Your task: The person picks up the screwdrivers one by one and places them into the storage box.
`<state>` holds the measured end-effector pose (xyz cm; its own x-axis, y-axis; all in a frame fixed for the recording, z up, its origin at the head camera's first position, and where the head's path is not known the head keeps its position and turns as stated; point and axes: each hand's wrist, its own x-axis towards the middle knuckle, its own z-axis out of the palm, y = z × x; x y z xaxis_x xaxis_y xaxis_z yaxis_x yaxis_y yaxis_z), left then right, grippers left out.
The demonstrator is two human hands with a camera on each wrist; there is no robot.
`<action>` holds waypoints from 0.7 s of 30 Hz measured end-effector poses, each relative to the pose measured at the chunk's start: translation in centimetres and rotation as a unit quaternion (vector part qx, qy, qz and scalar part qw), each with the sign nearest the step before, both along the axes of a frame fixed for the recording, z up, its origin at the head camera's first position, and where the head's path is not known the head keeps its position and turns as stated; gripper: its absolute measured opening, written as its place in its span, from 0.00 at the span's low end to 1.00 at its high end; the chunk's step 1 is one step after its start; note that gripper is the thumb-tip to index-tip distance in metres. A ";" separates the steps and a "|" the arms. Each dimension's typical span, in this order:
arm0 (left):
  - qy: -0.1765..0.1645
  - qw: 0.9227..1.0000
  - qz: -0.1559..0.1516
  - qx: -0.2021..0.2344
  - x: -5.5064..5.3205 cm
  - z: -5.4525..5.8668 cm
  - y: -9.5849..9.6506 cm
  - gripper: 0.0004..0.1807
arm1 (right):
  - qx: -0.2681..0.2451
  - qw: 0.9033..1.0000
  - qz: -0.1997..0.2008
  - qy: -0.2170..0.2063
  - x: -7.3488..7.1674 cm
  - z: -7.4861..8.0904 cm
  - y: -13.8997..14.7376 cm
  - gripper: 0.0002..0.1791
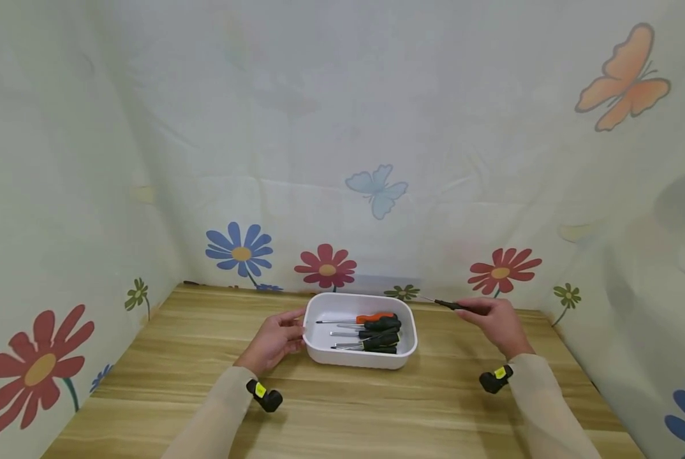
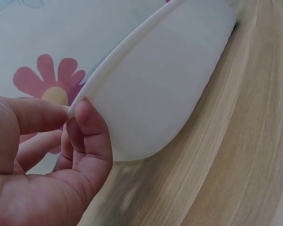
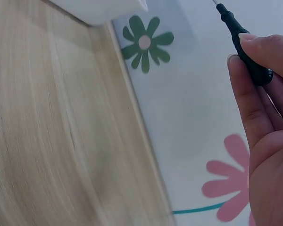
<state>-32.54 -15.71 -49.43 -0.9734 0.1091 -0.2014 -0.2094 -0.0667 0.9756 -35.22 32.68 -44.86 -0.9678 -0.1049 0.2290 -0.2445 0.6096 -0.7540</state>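
My left hand (image 1: 273, 342) is at the left end of a white plastic bin (image 1: 354, 361), its fingertips pinching the rim, as the left wrist view shows up close. Inside the bin lie several screwdrivers, one with an orange handle (image 1: 375, 317) and others with black handles (image 1: 381, 341), their shafts pointing left. To the right of the bin, my right hand (image 1: 496, 324) holds a small black precision screwdriver (image 3: 243, 47) between thumb and fingers, raised above the table. Its thin metal shaft points left, toward the bin's far right corner in the head view.
The bin stands on a wood-grain table (image 1: 342, 414). A pale curtain (image 1: 296, 127) printed with flowers and butterflies encloses the table at the back and on both sides. A small black camera sits on each wrist.
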 end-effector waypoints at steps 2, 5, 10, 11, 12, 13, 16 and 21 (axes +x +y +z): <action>-0.002 1.000 0.004 0.003 0.0 0.0 0.0 0.29 | -0.006 1.000 0.008 0.002 0.3 0.4 -0.5 0.20; 0.001 1.000 0.007 0.003 0.1 0.1 0.0 0.29 | -0.017 1.000 0.025 0.006 0.8 0.8 -1.2 0.19; -0.003 1.000 0.007 -0.001 0.2 0.2 0.1 0.29 | -0.042 0.998 0.048 0.010 1.2 0.9 -2.0 0.19; -0.004 1.000 0.006 -0.002 0.2 0.2 0.1 0.30 | -0.047 0.998 0.051 0.010 1.3 0.9 -2.1 0.18; -0.005 1.000 0.005 -0.002 0.2 0.2 0.1 0.29 | -0.049 0.997 0.053 0.012 1.3 0.9 -2.3 0.18; -0.006 1.000 0.006 -0.001 0.1 0.2 0.1 0.30 | -0.050 0.997 0.056 0.013 1.4 0.9 -2.4 0.18; -0.005 1.000 0.007 0.006 0.1 0.1 0.1 0.29 | -0.056 0.997 0.058 0.013 1.6 0.8 -2.9 0.18; 0.004 1.000 0.011 0.008 0.1 0.0 0.1 0.29 | -0.070 0.995 0.071 0.019 1.9 0.9 -3.6 0.18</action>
<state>-32.47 -15.56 -49.43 -0.9769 0.0919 -0.1927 -0.2007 -0.0873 0.9758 -33.28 29.07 -44.00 -0.9358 -0.2042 0.2873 -0.3506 0.4569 -0.8175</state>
